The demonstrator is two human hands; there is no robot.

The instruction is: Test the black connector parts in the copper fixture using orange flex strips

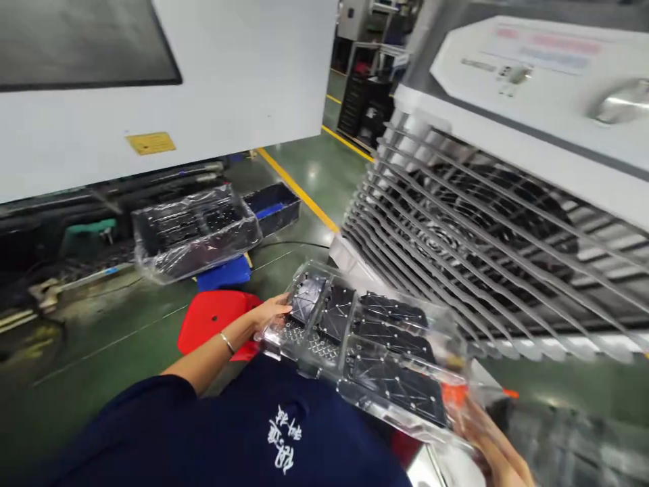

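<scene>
A clear plastic tray (pixel 346 350) with several black molded parts (pixel 395 387) in its compartments is held level in front of my body. My left hand (pixel 274 311) grips its left end, thumb over the rim. At the opposite end, my right hand (pixel 489 436) holds the tray by its edge, partly blurred. An orange thing (pixel 455 393) shows by the right fingers; I cannot make out whether it is a finger cover or something held.
A fan unit with slanted slats (pixel 446 230) stands close on the right. A white machine (pixel 243 74) overhangs at left. Below it are a plastic-wrapped black bin (pixel 197 233), a smaller black bin (pixel 276 210) and a red stool (pixel 213 318).
</scene>
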